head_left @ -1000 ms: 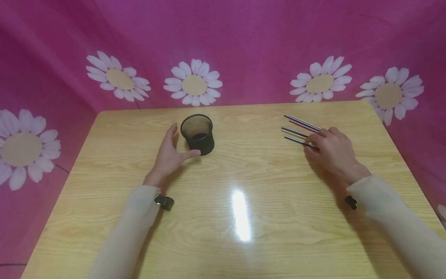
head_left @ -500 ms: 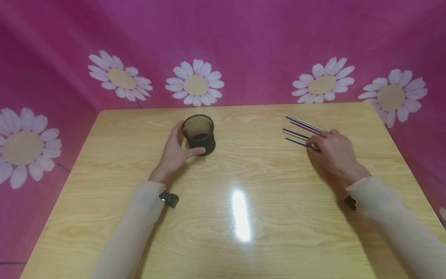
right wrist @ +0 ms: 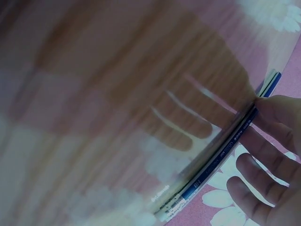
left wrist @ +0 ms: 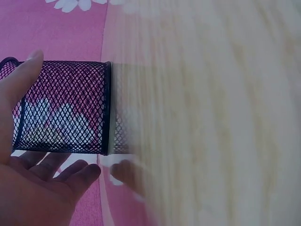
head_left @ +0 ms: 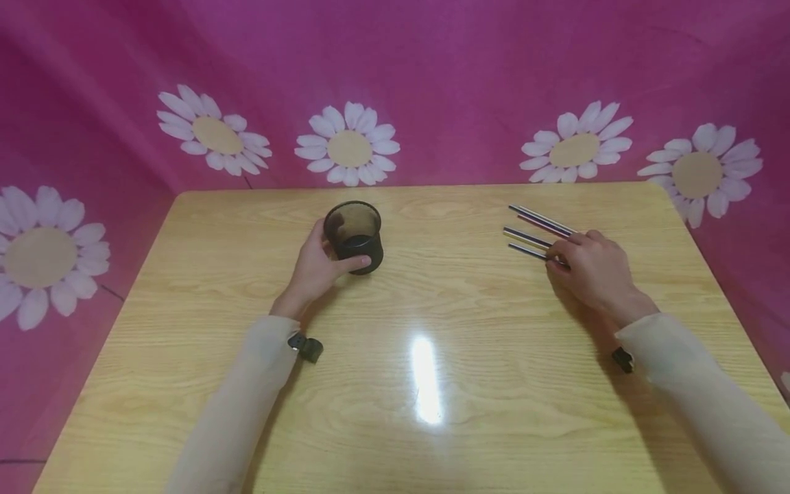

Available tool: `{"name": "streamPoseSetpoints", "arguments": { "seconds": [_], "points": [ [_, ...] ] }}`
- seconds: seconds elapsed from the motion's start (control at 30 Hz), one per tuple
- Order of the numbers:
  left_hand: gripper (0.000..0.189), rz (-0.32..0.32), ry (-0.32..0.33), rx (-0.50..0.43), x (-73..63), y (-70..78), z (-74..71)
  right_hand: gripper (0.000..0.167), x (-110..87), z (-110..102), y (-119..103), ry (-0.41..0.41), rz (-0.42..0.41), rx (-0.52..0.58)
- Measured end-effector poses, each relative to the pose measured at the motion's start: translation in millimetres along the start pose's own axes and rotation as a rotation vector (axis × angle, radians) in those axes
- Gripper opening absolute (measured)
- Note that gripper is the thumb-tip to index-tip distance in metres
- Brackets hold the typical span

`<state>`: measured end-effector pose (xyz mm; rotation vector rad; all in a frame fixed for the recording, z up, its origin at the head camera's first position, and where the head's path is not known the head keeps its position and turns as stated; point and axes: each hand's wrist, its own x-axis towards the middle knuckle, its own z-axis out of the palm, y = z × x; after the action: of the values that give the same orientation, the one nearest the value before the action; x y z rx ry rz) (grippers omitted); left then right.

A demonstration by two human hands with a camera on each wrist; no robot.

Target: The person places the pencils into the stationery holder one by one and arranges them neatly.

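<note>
A black mesh pen holder stands upright on the left half of the table. My left hand holds it from the left, thumb across its near side. In the left wrist view the thumb lies over the mesh wall, with several fingers along the other side. On the right, several slim pencils lie spread with their far ends pointing left. My right hand is over their near ends and hides them. The right wrist view has thumb and forefinger pinching at a dark blue pencil, the other fingers loosely bent.
The glossy wood-grain table reflects a bright light near its middle. A pink cloth with white daisies hangs behind and at both sides of the table. Small dark wrist cameras sit under both sleeves.
My left hand has moved a little right and away from me, its thumb sliding farther across the pen holder. The pen holder, pencils and right hand have stayed nearly still.
</note>
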<state>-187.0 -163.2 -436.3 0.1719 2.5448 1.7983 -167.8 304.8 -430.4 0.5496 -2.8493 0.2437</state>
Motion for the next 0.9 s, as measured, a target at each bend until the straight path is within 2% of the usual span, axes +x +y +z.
{"name": "streamPoseSetpoints", "arguments": {
  "seconds": [0.43,0.67,0.9],
  "points": [
    [0.087,0.001,-0.007,-0.07,0.1,0.8,2.9,0.016,-0.5,1.5,1.5,0.031,-0.023,0.005],
    [0.084,0.014,-0.011,-0.082,0.5,2.5,6.4,0.015,1.5,-0.7,-1.0,-0.034,0.012,-0.007],
    [0.084,0.005,-0.021,-0.076,-0.7,6.3,7.7,0.015,2.0,-0.8,-1.2,-0.022,0.005,0.002]
  ]
}}
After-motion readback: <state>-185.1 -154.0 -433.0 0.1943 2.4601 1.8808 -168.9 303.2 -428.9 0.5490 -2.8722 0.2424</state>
